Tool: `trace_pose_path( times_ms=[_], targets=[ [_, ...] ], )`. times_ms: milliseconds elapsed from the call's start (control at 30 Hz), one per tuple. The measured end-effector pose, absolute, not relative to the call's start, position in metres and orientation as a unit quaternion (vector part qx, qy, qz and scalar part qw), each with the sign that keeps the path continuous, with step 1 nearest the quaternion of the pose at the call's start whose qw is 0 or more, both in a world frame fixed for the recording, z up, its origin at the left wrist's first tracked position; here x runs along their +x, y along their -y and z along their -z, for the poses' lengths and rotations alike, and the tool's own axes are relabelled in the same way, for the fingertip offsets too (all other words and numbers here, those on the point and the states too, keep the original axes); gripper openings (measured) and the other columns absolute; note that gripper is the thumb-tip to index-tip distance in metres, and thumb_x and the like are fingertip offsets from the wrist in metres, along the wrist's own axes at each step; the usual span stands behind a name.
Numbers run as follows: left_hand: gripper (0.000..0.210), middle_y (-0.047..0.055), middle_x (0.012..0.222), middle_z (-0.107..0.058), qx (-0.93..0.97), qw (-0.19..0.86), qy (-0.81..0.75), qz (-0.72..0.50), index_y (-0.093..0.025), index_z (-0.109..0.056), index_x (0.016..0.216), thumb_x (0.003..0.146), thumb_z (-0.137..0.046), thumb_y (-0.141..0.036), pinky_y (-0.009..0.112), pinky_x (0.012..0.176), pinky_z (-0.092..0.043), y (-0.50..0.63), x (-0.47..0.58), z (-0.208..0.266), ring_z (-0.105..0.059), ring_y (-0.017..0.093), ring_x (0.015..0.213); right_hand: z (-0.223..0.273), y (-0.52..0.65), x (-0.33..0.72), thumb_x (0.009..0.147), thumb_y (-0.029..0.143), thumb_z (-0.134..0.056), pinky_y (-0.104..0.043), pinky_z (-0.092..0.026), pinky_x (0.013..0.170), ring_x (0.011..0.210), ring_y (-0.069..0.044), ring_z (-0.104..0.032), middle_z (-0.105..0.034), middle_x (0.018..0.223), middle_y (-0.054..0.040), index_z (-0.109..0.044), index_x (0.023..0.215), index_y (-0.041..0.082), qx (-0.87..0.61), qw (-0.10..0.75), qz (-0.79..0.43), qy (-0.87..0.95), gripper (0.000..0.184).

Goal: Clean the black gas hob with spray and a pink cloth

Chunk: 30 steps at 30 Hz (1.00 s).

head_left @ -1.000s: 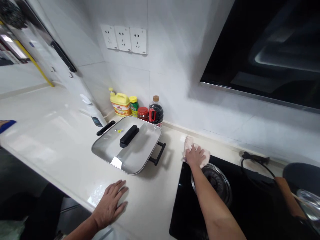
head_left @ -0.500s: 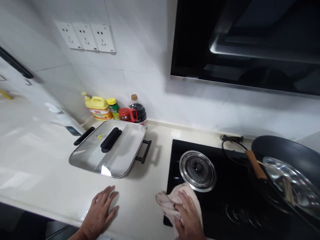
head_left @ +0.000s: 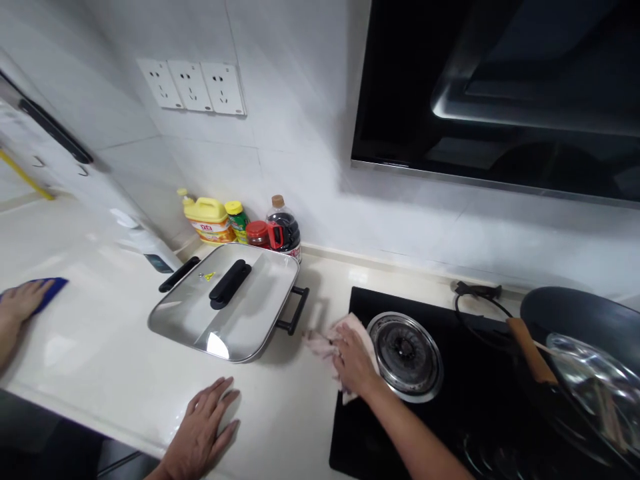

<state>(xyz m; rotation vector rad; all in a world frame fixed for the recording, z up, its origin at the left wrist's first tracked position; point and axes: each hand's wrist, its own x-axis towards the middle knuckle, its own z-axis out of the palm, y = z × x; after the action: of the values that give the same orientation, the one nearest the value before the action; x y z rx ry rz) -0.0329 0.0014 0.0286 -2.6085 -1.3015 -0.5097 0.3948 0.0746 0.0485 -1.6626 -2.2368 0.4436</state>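
Note:
My right hand (head_left: 353,359) presses a pale pink cloth (head_left: 364,335) onto the left edge of the black stovetop (head_left: 360,433), with part of the cloth spilling over the white counter. Just right of the cloth is a round burner (head_left: 406,353) with a metal ring. Flat on the counter rests my left hand (head_left: 203,423), fingers stretched out and holding nothing. Beyond it stands a rectangular electric pan (head_left: 295,310) under a glass lid (head_left: 200,320) with a black handle (head_left: 230,283).
Another person's hand (head_left: 23,300) lies on a blue cloth (head_left: 53,290) at the far left. Along the wall stand a yellow detergent jug (head_left: 207,217), a green bottle (head_left: 237,220), a red-lidded jar (head_left: 259,233) and a dark sauce bottle (head_left: 285,227). A wok (head_left: 575,307) occupies the right.
My right hand has pushed the cloth farther back along the stovetop's left edge. The view has shifted left, bringing another person's hand and blue cloth into sight. My left hand stays on the counter.

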Motion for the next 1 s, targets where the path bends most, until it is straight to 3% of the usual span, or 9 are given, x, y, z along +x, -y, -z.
trace_pose_path(
  times_ms=[133,333,500,767,1000],
  targets=[
    [0.045,0.008,0.147,-0.066,-0.877,0.08,0.444,0.163,-0.029,-0.065,0.134,0.093,-0.065,-0.048,0.04,0.107,-0.047,0.0,-0.035,-0.027,-0.058,0.028,0.135,-0.057,-0.154,0.431,0.103,0.029,-0.043,-0.046,-0.021,0.132,0.16,-0.026,-0.029,-0.047,0.165,-0.0115,-0.062,0.145,0.016,-0.605,0.067,-0.141,0.781,0.047],
    [0.045,0.008,0.147,-0.066,-0.875,0.072,0.449,0.166,-0.03,-0.065,0.135,0.094,-0.064,-0.047,0.04,0.108,-0.048,0.001,-0.036,-0.024,-0.058,0.028,0.136,-0.053,-0.203,0.487,0.108,0.041,-0.038,-0.053,-0.014,0.131,0.163,-0.026,-0.016,-0.032,0.174,-0.0073,-0.053,0.153,0.026,-0.66,0.033,-0.128,0.739,0.05],
    [0.046,0.008,0.146,-0.066,-0.878,0.089,0.438,0.169,-0.029,-0.064,0.136,0.094,-0.065,-0.046,0.04,0.107,-0.048,0.001,-0.036,-0.026,-0.058,0.028,0.135,-0.052,-0.213,0.546,0.109,0.042,-0.031,-0.06,-0.018,0.128,0.161,-0.026,-0.022,-0.034,0.173,-0.006,-0.047,0.158,0.032,-0.722,0.014,-0.128,0.679,0.053],
    [0.048,0.009,0.146,-0.067,-0.877,0.09,0.443,0.162,-0.029,-0.063,0.137,0.093,-0.064,-0.05,0.041,0.106,-0.048,-0.001,-0.039,-0.022,-0.059,0.029,0.134,-0.05,-0.148,0.642,0.107,0.035,-0.028,-0.054,-0.02,0.129,0.162,-0.026,-0.021,-0.031,0.174,-0.0084,-0.047,0.159,0.025,-0.804,-0.008,-0.108,0.585,0.056],
    [0.047,0.008,0.145,-0.067,-0.877,0.089,0.446,0.157,-0.029,-0.067,0.133,0.093,-0.062,-0.053,0.038,0.104,-0.048,-0.009,-0.045,-0.01,-0.06,0.028,0.135,-0.039,-0.075,0.646,0.107,0.036,-0.025,-0.046,-0.018,0.13,0.163,-0.023,-0.017,-0.028,0.175,-0.0044,-0.045,0.161,0.025,-0.842,-0.005,-0.067,0.536,0.058]
  ],
)
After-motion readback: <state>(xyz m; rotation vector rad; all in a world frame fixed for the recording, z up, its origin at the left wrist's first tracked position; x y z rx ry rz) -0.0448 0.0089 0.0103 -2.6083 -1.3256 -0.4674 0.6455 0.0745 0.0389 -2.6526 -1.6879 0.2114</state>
